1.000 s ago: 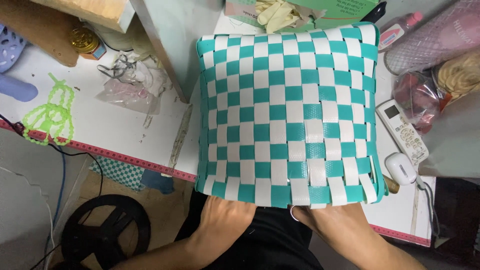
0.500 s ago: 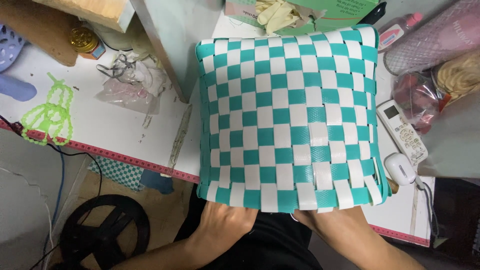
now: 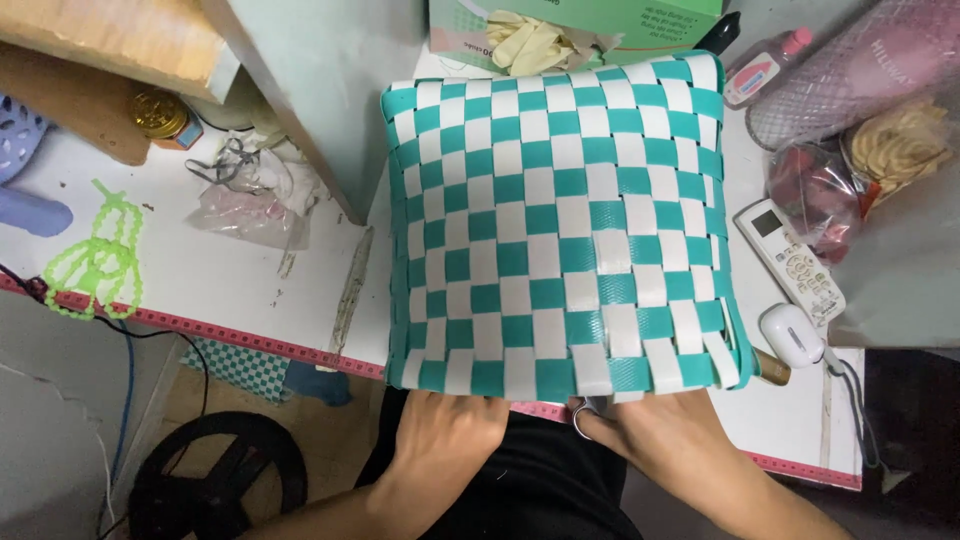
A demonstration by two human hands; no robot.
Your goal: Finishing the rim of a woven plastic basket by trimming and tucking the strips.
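A woven panel of teal and white plastic strips (image 3: 560,225), in a checker pattern, lies flat on the white table (image 3: 200,285) in front of me. My left hand (image 3: 450,435) grips its near edge at the left, fingers tucked under the weave. My right hand (image 3: 665,440) holds the near edge at the right, where loose strip ends stick out; a small metal ring or tool loop shows by its thumb. The fingers of both hands are mostly hidden under the panel.
A white remote control (image 3: 790,262) and a small white device (image 3: 792,335) lie right of the panel. Plastic bags (image 3: 860,160), a pink bottle (image 3: 760,75), a green box with gloves (image 3: 560,30) and a green bead string (image 3: 95,265) surround it. A black wheel (image 3: 215,480) sits on the floor.
The panel has shifted slightly away from me and lies flatter; both hands stayed at its near edge.
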